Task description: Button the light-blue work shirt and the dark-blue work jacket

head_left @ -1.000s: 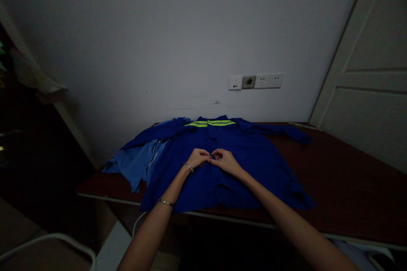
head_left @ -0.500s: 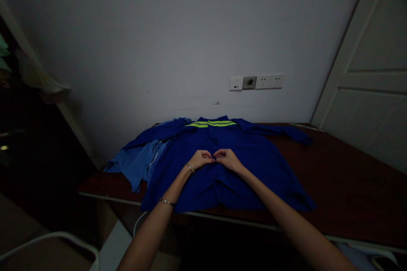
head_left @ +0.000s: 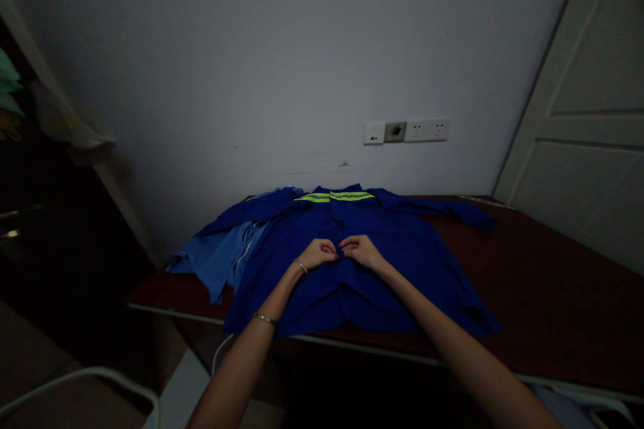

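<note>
Both hands, left (head_left: 320, 253) and right (head_left: 361, 251), were nearly closed, fingertips pinching the blue jacket's (head_left: 392, 234) front on the counter (head_left: 543, 268).

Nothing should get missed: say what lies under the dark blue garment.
Under the dark blue garment are the brown table and, beneath the left sleeve, light blue cloth. Anything else beneath the garment is hidden.
</note>
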